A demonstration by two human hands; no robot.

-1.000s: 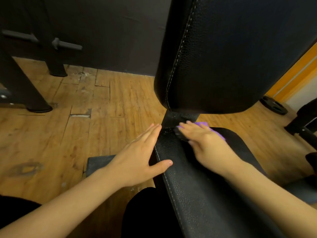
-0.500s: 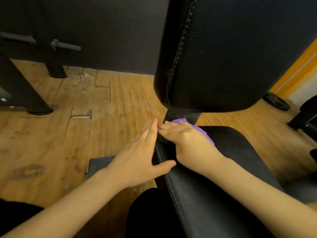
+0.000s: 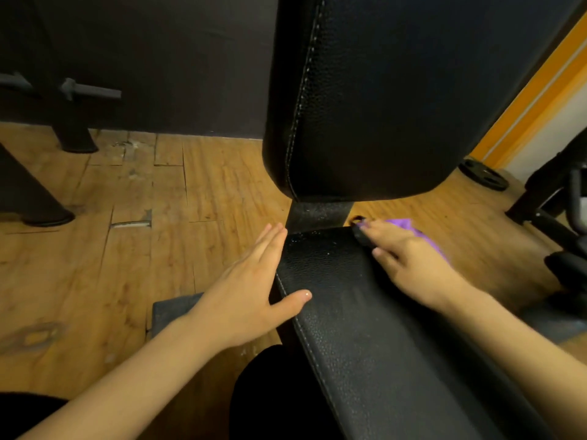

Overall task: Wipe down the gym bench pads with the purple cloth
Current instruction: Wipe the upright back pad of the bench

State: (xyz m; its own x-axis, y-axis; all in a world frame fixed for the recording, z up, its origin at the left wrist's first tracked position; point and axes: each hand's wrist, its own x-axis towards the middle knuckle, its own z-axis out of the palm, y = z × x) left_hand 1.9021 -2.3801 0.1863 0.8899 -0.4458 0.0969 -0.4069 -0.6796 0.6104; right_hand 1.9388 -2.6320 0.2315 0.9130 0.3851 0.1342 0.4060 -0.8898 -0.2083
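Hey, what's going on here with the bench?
A person is wiping a black gym bench. Their right hand presses a purple cloth against the far right corner of the seat pad, just below the upright back pad. The left hand lies flat along the seat pad's left edge, fingers straight and thumb resting on top, apparently steadying it. Whitish specks show on the far end of the seat pad near the gap between the pads.

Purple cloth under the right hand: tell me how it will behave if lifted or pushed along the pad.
The purple cloth probably goes floppy when lifted: it bunches in soft folds beyond the right hand. It looks light, since flat fingers alone carry it. Pushed, it likely slides easily over the smooth seat pad, crumpling at the edge.
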